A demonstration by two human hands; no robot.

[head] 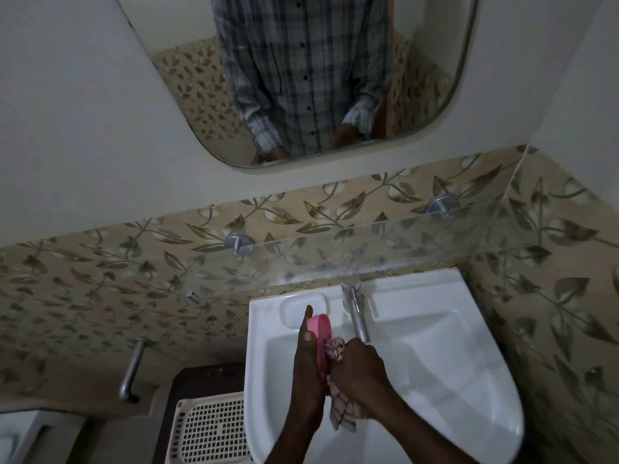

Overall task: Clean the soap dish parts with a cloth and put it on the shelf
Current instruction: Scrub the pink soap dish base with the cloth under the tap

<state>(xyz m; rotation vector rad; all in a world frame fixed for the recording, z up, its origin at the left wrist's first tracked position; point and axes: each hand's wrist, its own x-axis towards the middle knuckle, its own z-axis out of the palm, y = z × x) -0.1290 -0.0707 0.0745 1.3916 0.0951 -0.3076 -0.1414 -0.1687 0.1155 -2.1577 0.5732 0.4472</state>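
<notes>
fingers: the right hand (pixel 360 373) has its fingers curled tight round a bunched checked cloth (pixel 336 349); the left hand (pixel 306 358) lays its fingers long and close together on the left face of the pink soap dish part (pixel 323 331), with one tip above the rim.
place of the dish: lower middle of the frame, held on its edge over the white basin (pixel 469 333), between the two hands.
long axis: it runs from the wrists away toward the wall, so upward in the frame.
relation that matters: the cloth touches the right face of the dish, just right of it; i judge the wiping stroke should follow this axis.
shelf: the glass shelf (pixel 335 259) is above the basin, beyond the tap (pixel 356 316); the left hand carries the dish, so i judge it makes the reach.
hidden: the wiped face is covered by cloth and hand; how the left thumb closes i cannot tell; other dish parts are not seen; forearms are cut off at the bottom edge; the light is dim.
</notes>
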